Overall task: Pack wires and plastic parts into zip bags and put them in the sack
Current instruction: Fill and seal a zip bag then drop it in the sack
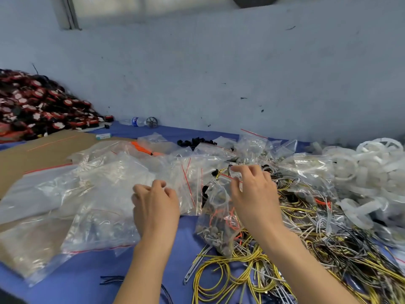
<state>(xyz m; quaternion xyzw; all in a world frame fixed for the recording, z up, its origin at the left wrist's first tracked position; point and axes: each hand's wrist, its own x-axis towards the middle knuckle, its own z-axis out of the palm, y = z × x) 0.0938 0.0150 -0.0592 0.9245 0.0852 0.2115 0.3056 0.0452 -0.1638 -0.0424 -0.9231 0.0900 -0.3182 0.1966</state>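
Observation:
My right hand [254, 194] pinches the red-striped top edge of a filled zip bag [219, 218], which holds small parts and orange wire. My left hand [155, 205] hovers with curled fingers over a heap of empty clear zip bags [114, 185], holding nothing that I can make out. A tangle of yellow, grey and black wires [306, 249] spreads over the blue table [87, 281] at the right. White plastic ring parts [372, 172] are piled at the far right. No sack is in view.
A heap of red and black round parts [39, 106] rises at the far left by the wall. Flat brown cardboard [43, 150] lies behind the bags. A water bottle [135, 121] and a small wheel [152, 122] lie by the wall. Small black parts [195, 142] sit mid-table.

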